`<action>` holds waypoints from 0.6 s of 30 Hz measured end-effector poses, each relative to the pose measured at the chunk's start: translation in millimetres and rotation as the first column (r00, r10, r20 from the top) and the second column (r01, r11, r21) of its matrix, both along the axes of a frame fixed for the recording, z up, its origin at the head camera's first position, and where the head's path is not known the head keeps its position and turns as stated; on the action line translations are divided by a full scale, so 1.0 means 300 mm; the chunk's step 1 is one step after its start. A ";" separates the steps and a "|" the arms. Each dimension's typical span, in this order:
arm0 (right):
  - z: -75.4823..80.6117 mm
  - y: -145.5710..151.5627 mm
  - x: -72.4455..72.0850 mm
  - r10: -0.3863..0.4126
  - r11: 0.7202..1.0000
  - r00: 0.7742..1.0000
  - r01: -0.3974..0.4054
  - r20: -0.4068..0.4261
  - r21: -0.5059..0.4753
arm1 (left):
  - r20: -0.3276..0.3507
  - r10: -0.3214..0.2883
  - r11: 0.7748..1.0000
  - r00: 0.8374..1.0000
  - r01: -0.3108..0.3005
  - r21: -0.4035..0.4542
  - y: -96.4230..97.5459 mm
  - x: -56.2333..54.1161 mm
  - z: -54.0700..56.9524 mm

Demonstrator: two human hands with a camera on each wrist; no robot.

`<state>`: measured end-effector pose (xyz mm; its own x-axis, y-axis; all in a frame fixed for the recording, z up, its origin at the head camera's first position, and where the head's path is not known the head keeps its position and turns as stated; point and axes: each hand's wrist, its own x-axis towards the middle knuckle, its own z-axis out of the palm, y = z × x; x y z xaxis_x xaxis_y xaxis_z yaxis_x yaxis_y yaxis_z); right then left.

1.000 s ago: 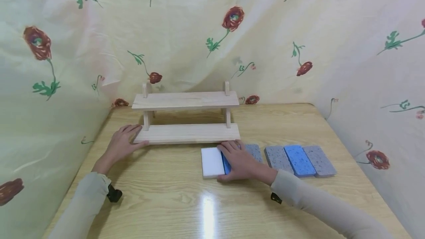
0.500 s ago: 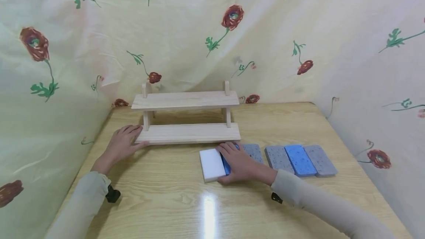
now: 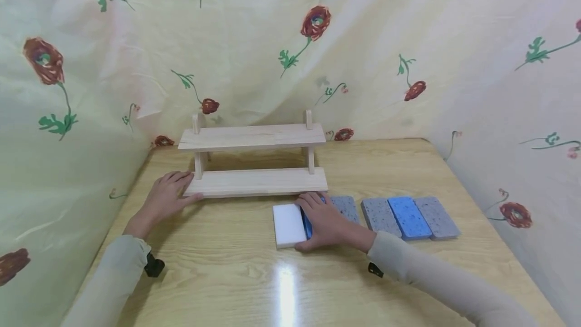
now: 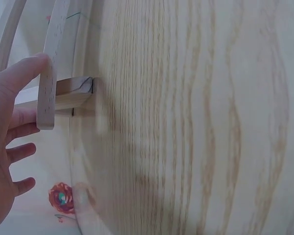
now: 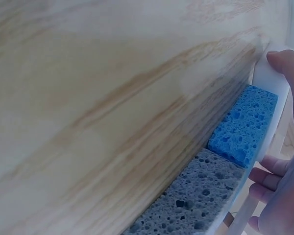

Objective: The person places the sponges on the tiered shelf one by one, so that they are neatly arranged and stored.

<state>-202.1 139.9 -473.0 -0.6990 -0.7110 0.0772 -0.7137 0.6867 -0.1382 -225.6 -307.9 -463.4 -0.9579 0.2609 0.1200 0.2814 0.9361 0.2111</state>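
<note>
My left hand [image 3: 167,197] grips the left end of a two-tier wooden shelf [image 3: 258,181], thumb at the front of the lower board and fingers behind it, as the left wrist view shows. In the middle of the table, my right hand [image 3: 323,222] holds a white sponge [image 3: 289,226] by its right side, thumb on the near end and fingers around the far end. Beneath that hand a blue sponge [image 5: 242,127] lies beside the white one, mostly hidden in the head view. A grey sponge [image 3: 347,209] adjoins the blue one on the right.
Further right lies a second row: a grey sponge [image 3: 381,216], a blue sponge [image 3: 409,217] and another grey sponge [image 3: 437,217], side by side. A flowered curtain [image 3: 254,39] surrounds the back and sides of the wooden table [image 3: 218,271].
The white sponge has shifted slightly left and nearer, turning askew half a second ago and then straightening alongside the blue one. My left hand stays on the shelf.
</note>
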 end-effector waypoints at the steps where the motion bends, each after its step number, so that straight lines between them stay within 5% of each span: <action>1: -0.001 0.000 -0.001 0.000 1.000 1.000 0.000 0.001 -0.003 | 0.003 0.001 1.000 1.000 -0.001 0.001 0.000 0.000 0.001; 18: -0.019 -0.001 -0.015 0.007 1.000 0.999 -0.005 0.047 -0.023 | 0.003 -0.002 1.000 1.000 0.002 0.008 0.001 0.002 0.010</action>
<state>-206.7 139.5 -478.6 -0.6979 -0.7136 0.0603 -0.7101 0.6787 -0.1873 -224.9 -307.5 -460.4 -0.9578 0.2616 0.1188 0.2823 0.9340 0.2191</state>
